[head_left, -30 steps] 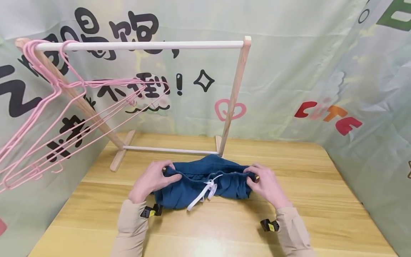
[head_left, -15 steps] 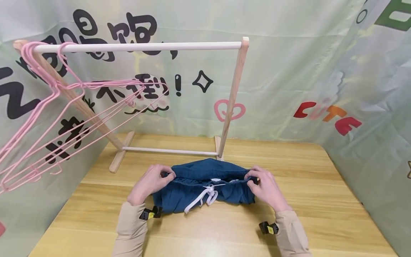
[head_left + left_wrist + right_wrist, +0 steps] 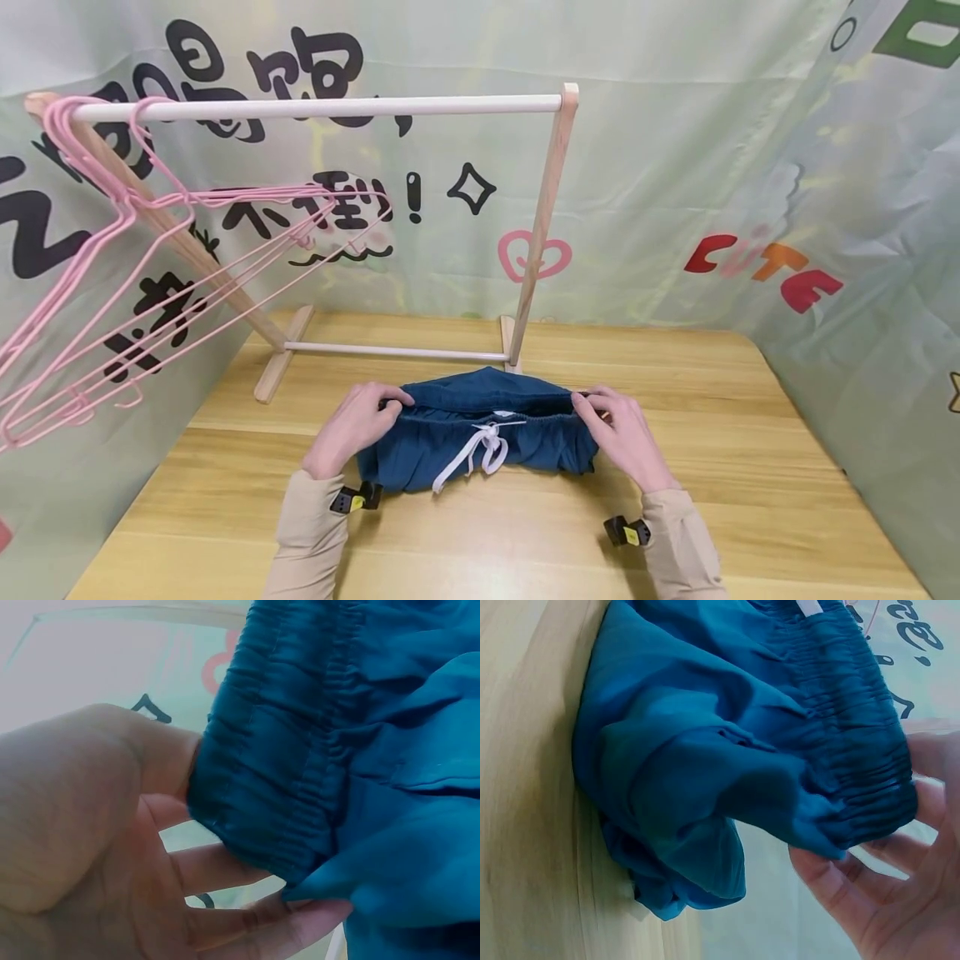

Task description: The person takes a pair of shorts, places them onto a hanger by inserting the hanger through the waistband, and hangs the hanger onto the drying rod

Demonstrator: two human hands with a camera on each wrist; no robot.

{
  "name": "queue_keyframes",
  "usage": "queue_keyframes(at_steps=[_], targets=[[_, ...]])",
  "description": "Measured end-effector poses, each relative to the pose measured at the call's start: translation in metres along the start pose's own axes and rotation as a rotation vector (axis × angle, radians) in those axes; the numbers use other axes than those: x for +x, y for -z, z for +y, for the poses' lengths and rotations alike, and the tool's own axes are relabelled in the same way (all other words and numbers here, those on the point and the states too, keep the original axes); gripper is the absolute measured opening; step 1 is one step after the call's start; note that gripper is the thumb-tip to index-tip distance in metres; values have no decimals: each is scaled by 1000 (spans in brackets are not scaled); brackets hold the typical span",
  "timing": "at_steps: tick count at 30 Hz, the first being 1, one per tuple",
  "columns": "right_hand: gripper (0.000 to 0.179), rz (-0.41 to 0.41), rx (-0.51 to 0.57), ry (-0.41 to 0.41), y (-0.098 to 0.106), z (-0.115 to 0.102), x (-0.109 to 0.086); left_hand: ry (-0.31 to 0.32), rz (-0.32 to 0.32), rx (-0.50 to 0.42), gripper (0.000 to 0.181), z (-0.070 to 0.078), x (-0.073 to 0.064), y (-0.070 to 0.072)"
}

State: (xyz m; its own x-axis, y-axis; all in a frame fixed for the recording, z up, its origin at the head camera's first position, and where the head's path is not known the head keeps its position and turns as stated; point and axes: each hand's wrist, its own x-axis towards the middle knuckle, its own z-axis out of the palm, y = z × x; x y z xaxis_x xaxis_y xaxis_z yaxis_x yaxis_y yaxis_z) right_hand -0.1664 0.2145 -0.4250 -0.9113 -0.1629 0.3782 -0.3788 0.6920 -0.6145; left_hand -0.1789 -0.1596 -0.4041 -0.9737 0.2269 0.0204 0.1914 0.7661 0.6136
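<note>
Blue drawstring shorts (image 3: 427, 458) lie bunched on the table, their gathered elastic waistband toward the rack and partly spread. A white drawstring (image 3: 489, 442) is tied in a bow at the front. My left hand (image 3: 360, 425) grips the waistband's left end between thumb and fingers; the left wrist view shows the gathered band (image 3: 262, 757) in its grasp. At the opposite end, my right hand (image 3: 621, 429) pinches the waistband, its fingers behind the cloth in the right wrist view. A small white patch (image 3: 504, 413) shows inside the waist opening.
Behind the shorts stands a wooden rack with a white top rail (image 3: 322, 107). Several pink hangers (image 3: 187, 198) hang at its left end. The wooden table (image 3: 750, 467) reaches back to a printed cloth backdrop (image 3: 660, 167).
Both hands have shifted their grip slightly on the waistband. The left thumb has drawn back from the front cloth, the back of the waist lies lower, and the bow has moved a little.
</note>
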Motion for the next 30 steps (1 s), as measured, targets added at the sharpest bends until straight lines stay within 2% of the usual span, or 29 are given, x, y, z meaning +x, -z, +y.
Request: queue_keyframes(at_steps=[4,7,12,15,26,30], targets=[[21,22,-14,22,0,-1,-1,-7,-2,21,36,1,1,0],[18,18,-17,5,0,-2,-2,-9,-8,17,38,1,1,0],[19,-5,-10,-37,1,-5,-3,4,-5,0,37,1,0,0],[21,-1,9,-38,2,-6,-3,4,19,-8,36,0,-1,2],[22,128,92,79,3,-4,-4,0,108,-12,36,4,-2,7],[21,130,76,74,2,-5,-4,3,115,-4,35,5,-2,6]])
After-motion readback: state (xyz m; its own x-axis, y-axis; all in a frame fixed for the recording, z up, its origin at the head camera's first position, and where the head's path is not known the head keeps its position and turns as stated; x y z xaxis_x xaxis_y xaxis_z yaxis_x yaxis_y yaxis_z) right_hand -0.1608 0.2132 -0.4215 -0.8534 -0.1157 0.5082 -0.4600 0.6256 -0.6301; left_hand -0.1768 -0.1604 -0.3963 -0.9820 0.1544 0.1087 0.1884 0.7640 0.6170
